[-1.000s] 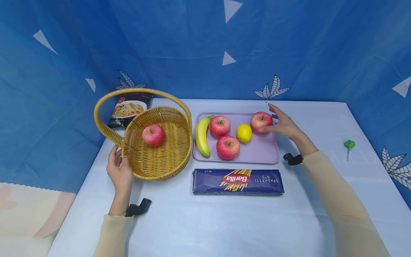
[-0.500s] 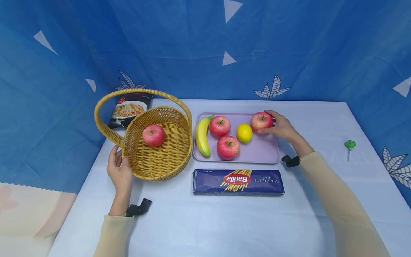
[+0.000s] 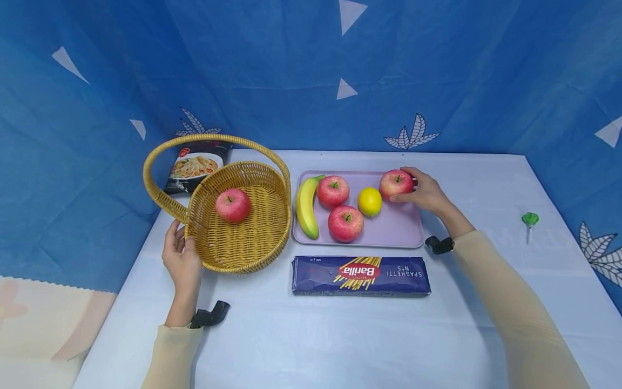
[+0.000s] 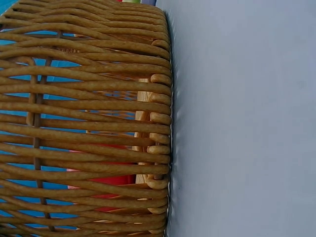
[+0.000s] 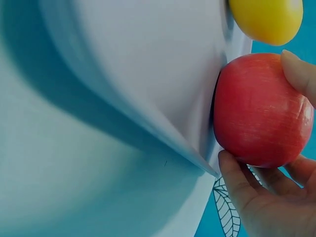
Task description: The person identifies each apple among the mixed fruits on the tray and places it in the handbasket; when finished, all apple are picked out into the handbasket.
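- While the right hand [image 3: 427, 193] holds an apple [image 3: 396, 183], the left hand [image 3: 182, 265] holds the side of the basket [image 3: 248, 240].
- The right hand is clamped on the apple, with its thumb on the near side and fingers on the far side.
- This apple is in the far right corner of the tray [image 3: 393, 229].
- The left hand is clamped on the basket, on its left side, with the thumb at the rim and the other fingers behind.
- From the left wrist you see just brown weave and white bench [image 3: 340, 340], and a bit of red through the gaps.
- The basket stands on the bench, left of the tray, and its big round handle [image 3: 209, 137] sticks up.
- One red apple, the basket apple [image 3: 233, 205], sits in it, toward the back.
- The lemon [image 3: 370, 202] is on the tray too, just left of the held apple.
- Two more red apples, the back apple [image 3: 332, 190] and the front apple [image 3: 346, 223], sit near each other, left of the lemon.
- A banana [image 3: 306, 208] lies along the tray's left edge, just beside the back apple.
- A blue spaghetti pack [image 3: 361, 275] lies in front of the tray, its words upside down.
- A black noodle pack [image 3: 194, 165] is behind the basket.
- A green lollipop [image 3: 530, 219] lies far off to the right.
- Blue cloth [image 3: 262, 70] with white shapes hangs behind.
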Available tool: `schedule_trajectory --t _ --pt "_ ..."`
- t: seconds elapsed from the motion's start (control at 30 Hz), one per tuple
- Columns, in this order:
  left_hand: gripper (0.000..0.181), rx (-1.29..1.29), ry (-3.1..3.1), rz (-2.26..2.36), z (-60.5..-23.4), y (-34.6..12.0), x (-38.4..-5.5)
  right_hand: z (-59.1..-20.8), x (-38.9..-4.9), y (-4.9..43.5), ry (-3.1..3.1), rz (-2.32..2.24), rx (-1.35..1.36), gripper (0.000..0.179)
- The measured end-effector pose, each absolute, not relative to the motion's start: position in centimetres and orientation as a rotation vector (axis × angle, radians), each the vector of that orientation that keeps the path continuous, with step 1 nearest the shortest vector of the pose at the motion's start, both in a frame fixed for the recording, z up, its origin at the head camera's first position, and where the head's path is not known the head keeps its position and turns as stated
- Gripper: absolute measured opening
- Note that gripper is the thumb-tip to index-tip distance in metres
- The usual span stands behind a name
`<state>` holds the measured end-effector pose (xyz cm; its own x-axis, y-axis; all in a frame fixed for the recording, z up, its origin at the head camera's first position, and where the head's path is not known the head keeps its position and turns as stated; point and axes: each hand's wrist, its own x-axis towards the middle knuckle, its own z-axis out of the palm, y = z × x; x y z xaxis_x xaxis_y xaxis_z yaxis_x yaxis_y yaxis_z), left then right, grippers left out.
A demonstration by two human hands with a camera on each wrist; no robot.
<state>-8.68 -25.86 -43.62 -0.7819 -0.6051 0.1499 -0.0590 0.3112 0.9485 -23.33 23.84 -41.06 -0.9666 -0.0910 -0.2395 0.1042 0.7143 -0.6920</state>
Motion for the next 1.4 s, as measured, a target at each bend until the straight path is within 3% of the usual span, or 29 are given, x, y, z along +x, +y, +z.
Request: schedule_trajectory --t 0.3,0.73,1.4 --pt "0.047 0.587 -2.089 -1.490 -43.7 -25.9 -8.7 -40.4 -22.5 24.1 2.693 -1.176 0.020 0.098" --pt "0.047 0.591 -2.098 -1.480 -43.8 -25.9 -8.6 -36.2 -19.0 22.2 2.761 -1.453 -0.043 0.089" --pt "0.046 0.587 -2.085 -1.494 -43.7 -25.9 -8.7 -31.5 -13.2 11.0 2.455 -1.604 -0.793 0.086"
